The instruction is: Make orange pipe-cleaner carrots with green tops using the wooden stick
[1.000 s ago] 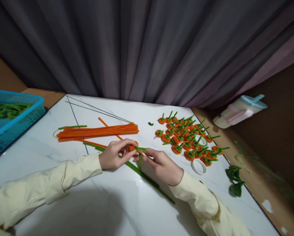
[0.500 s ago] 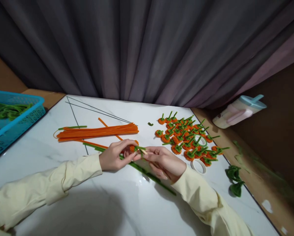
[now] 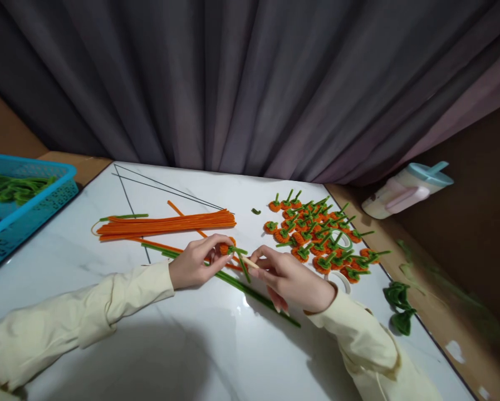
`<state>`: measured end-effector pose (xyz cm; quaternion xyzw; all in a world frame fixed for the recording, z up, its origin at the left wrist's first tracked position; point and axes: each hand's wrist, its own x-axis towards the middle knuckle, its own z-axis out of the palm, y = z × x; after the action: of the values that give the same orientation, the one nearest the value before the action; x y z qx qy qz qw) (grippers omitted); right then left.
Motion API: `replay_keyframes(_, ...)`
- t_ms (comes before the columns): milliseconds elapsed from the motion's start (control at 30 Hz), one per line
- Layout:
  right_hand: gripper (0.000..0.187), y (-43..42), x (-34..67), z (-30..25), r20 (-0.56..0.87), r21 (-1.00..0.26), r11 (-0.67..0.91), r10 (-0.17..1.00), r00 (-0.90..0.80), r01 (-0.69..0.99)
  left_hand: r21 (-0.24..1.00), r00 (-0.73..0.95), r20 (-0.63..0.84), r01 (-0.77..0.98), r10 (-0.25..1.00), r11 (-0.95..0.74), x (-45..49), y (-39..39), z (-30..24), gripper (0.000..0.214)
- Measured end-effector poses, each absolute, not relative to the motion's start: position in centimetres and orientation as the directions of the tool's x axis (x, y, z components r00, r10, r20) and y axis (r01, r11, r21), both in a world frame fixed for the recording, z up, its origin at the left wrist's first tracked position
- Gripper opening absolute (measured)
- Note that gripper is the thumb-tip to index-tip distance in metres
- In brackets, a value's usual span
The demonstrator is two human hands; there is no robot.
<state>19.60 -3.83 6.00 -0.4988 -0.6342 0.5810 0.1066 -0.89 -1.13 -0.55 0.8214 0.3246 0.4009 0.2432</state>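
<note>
My left hand (image 3: 195,266) pinches a small orange pipe-cleaner pumpkin (image 3: 225,248) with a green top, just above the white table. Two green pipe-cleaner ends (image 3: 244,270) stick out of it to the right. Between the thumb and fingers of my right hand (image 3: 294,278) is a thin pale wooden stick (image 3: 246,260), whose tip points at the pumpkin's green top. Whether the tip touches it, I cannot tell. Long green pipe cleaners (image 3: 270,303) lie on the table beneath both hands. Finished-looking pumpkins with green stems (image 3: 300,253) cluster to the right.
An orange bundle of pipe cleaners (image 3: 166,224) lies behind my left hand, with thin dark wires (image 3: 170,192) farther back. A blue basket (image 3: 68,181) holds green pieces at left. Tape rolls (image 3: 345,281), dark green leaf shapes (image 3: 401,322) and a lidded cup (image 3: 400,194) are at right.
My right hand has drawn back slightly to the right with the stick. A green end by the pumpkin now hangs downward, in plain sight. The left hand has barely moved.
</note>
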Motion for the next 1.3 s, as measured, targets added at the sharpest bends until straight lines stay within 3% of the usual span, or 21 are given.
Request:
replay_keyframes(133, 0.011, -4.1, 19.1, 5.4, -0.430, -0.818, -0.135, 0.789, -0.439, 0.559, 0.612, 0.521, 0.528, 0.314, 0.670, -0.726, -1.0, -1.4, -0.4, 0.019)
replay_keyframes(333, 0.043, -4.2, 18.5, 5.5, -0.443, -0.814, -0.137, 0.775, -0.451, 0.564, 0.576, 0.574, 0.534, 0.292, 0.621, -0.764, -1.1, -1.5, -0.7, 0.022)
replay_keyframes(533, 0.039, -4.5, 18.5, 5.8, -0.431, -0.783, -0.063, 0.773, -0.465, 0.619, 0.559, 0.582, 0.548, 0.281, 0.601, -0.780, -1.1, -1.5, -0.6, 0.023)
replay_keyframes(800, 0.034, -4.9, 17.8, 4.7, -0.133, -0.651, 0.311, 0.852, -0.507, 0.693, 0.457, 0.602, 0.603, 0.276, 0.523, -0.845, -1.1, -1.5, -0.5, 0.024)
replay_keyframes(933, 0.036, -5.1, 17.5, 3.9, -0.030, -0.598, 0.408, 0.849, -0.527, 0.690, 0.466, 0.574, 0.616, 0.287, 0.540, -0.837, -1.0, -1.5, -0.5, 0.022)
replay_keyframes(1300, 0.027, -4.9, 17.4, 4.3, -0.125, -0.803, 0.152, 0.902, -0.412, 0.576, 0.471, 0.532, 0.648, 0.284, 0.546, -0.835, -0.9, -1.4, -0.3, 0.019)
